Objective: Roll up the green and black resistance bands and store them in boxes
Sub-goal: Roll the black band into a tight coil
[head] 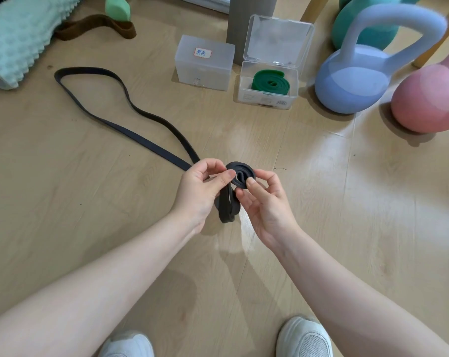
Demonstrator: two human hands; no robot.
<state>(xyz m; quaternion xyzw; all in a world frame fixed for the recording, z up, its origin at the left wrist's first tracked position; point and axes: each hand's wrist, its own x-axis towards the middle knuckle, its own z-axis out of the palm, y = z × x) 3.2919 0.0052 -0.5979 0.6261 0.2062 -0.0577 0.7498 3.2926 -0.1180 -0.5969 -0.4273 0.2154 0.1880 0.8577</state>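
Bare floor point(321, 189) surrounds both hands' grip on black band point(240, 173).

Both forearms are bare, no sleeves showing; the left hand point(200, 191) and right hand point(266, 204) wear no gloves or rings; white mesh sneakers point(305, 336) cover both feet.

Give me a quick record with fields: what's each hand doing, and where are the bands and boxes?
left hand: pinches the coil's left edge
right hand: pinches the coil's right edge
black band: partly coiled, its long tail trailing on the floor
green band: rolled, inside the open box
closed box: labelled, lid shut, left of the open one
done so far: green stored; black not yet
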